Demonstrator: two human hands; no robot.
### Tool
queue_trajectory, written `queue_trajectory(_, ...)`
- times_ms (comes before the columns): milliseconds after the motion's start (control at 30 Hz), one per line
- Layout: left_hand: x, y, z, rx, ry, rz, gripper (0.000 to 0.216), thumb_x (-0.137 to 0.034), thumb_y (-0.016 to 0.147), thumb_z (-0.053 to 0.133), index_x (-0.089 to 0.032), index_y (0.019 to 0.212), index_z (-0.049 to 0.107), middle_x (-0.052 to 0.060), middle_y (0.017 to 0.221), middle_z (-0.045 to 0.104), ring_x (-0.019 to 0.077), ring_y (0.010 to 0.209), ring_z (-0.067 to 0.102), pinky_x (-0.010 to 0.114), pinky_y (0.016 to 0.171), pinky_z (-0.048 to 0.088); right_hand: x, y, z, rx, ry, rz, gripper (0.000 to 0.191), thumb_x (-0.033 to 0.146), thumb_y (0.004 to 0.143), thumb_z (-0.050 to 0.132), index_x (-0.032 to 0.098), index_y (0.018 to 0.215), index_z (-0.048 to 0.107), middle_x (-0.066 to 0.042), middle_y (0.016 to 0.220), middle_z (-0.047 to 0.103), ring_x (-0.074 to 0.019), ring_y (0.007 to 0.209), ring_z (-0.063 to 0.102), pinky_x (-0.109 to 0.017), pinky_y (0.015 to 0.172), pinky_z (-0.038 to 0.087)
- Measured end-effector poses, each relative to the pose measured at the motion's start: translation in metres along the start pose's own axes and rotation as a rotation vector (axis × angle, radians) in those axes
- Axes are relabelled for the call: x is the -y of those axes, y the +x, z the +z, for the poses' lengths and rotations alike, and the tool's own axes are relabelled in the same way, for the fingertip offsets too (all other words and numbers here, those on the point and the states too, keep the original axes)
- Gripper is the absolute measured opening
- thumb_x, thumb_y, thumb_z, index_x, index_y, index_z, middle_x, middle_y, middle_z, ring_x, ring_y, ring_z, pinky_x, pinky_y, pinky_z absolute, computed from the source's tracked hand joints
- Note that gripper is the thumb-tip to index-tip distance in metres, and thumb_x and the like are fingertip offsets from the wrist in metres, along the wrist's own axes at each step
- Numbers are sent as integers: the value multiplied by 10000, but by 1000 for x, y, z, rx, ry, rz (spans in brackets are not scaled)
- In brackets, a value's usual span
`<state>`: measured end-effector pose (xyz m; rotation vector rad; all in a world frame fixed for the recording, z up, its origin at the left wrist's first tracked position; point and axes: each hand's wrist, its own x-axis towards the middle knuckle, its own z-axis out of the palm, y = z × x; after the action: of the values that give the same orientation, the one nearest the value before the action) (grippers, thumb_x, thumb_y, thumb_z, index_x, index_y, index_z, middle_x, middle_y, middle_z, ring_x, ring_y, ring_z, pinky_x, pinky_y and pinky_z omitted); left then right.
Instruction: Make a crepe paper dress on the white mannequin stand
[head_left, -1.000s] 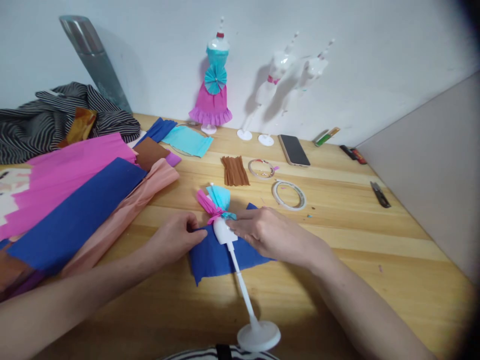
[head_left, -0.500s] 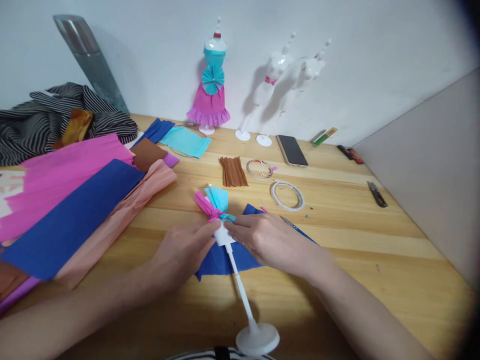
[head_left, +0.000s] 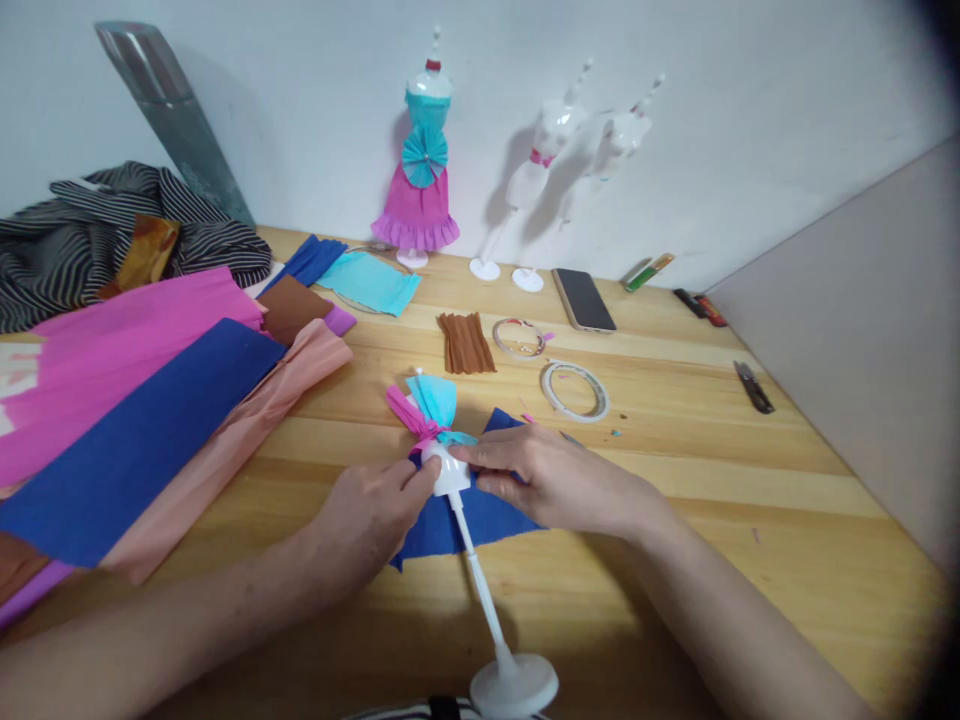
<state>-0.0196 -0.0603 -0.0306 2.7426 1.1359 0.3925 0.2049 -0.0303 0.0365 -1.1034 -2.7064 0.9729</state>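
Note:
A small white mannequin (head_left: 453, 472) on a thin stand lies tilted across the tabletop, its round base toward me. Pink crepe paper (head_left: 411, 415) and turquoise crepe paper (head_left: 436, 400) are gathered around its body. My left hand (head_left: 367, 515) grips the mannequin's white lower part from the left, thumb and fingers closed on it. From the right, my right hand (head_left: 536, 475) rests its fingertips at the turquoise edge, fingers stretched out. Beneath both lies a blue crepe paper piece (head_left: 450, 530). The mannequin's far side is hidden.
Left are crepe paper sheets (head_left: 142, 440), a striped cloth (head_left: 210, 240) and a bottle (head_left: 176, 120). A dressed mannequin (head_left: 424, 205) and two bare ones stand by the wall. A phone (head_left: 583, 300), tape rolls (head_left: 576, 391), pleated brown paper (head_left: 466, 343) and a cutter (head_left: 753, 387) lie beyond and right.
The right hand's fingers have straightened and spread a little, and the left hand has slid slightly down. More of the mannequin's white part shows.

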Motion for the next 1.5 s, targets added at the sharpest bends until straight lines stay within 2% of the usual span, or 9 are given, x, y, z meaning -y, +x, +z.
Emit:
queue_trajectory(167,3,-2,-1,-9,9,1,311,-133,881,429,-160,1142,597,26,665,647,148,553,602,223,501,429,-8,0,-4,2,99,18,243,165,908,504,187,1083,670,-51,848,712,-150,743,638,-229,678,437)
queue_trajectory(400,2,7,-13,-45,-522,-342,222,-210,857,508,-226,1022,656,18,905,725,143,752,653,234,689,477,3,-1,-2,-51,9,37,204,174,926,485,172,979,682,-70,827,695,-152,732,623,-233,660,418)
queue_trajectory(567,3,13,-20,-45,-609,-480,164,-196,813,552,-199,938,658,-1,845,710,157,751,632,260,681,449,2,-6,-7,-94,-99,115,202,162,907,499,171,876,698,-62,788,677,-160,719,617,-250,651,415)
queue_trajectory(667,3,14,-18,-28,-610,-498,140,-210,811,553,-195,909,650,2,832,701,163,742,621,270,674,432,-6,-8,-10,-182,-186,233,156,180,865,556,159,952,683,-99,944,670,-200,832,622,-299,736,443)
queue_trajectory(767,4,14,-17,-24,-630,-514,132,-222,810,546,-205,907,634,1,837,697,160,737,616,270,673,424,-17,-6,-9,-214,-173,213,359,216,800,643,154,1150,599,-136,1127,632,-254,1035,577,-363,869,430)
queue_trajectory(867,4,15,-17,-25,-627,-532,110,-234,806,537,-203,883,609,-1,808,679,160,728,606,272,667,418,-21,-1,-7,-121,-109,219,331,245,782,660,159,1098,611,-89,966,673,-216,871,609,-310,750,441)
queue_trajectory(967,5,16,-16,-50,-624,-546,59,-238,790,539,-200,822,570,-8,766,646,156,702,584,268,648,410,-18,2,-7,-52,-106,343,90,225,778,639,170,846,657,-23,723,652,-151,623,563,-252,577,364)
queue_trajectory(1033,5,16,-14,-66,-633,-561,44,-242,782,546,-200,796,542,-11,747,626,152,688,570,263,637,405,-13,3,-6,-49,-131,405,74,197,783,608,176,720,639,-4,638,623,-132,566,528,-244,541,314)
queue_trajectory(1500,7,19,-7,-61,-620,-538,74,-228,795,516,-192,741,481,-27,683,556,123,618,497,238,589,360,3,9,2,-173,-200,488,160,196,812,507,175,692,611,-30,621,626,-134,544,515,-248,515,265)
